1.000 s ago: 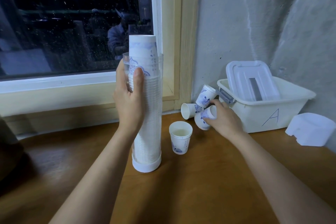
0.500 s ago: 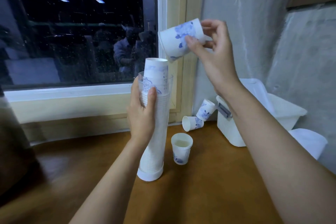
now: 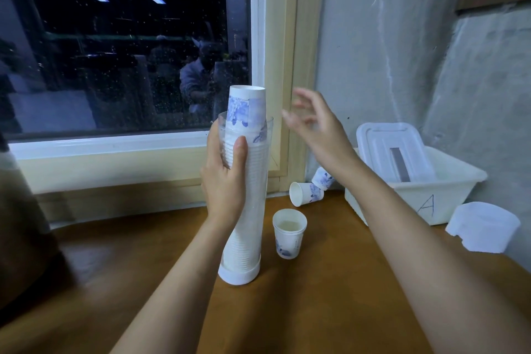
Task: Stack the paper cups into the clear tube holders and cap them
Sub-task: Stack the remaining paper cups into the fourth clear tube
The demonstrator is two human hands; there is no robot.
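A tall clear tube holder (image 3: 253, 190) on a white base stands on the wooden table, packed with upside-down paper cups. The top cup (image 3: 247, 108), white with blue print, sticks out above the tube's rim. My left hand (image 3: 225, 178) grips the tube near its top. My right hand (image 3: 316, 126) hovers just right of the top cup, fingers spread, holding nothing. An upright cup (image 3: 288, 233) stands beside the tube's base. Two more cups (image 3: 306, 194) lie tipped against the wall behind it.
A white plastic bin (image 3: 416, 192) marked "A" sits at the right with a white lid (image 3: 392, 152) leaning inside. A white cap-like piece (image 3: 484, 227) lies right of the bin. A dark object (image 3: 23, 224) stands at the left edge. A window is behind.
My right hand picked a cup from beside the bin, lifted it over the tube, set it upside down on the stack and let go. It now moves away, empty.
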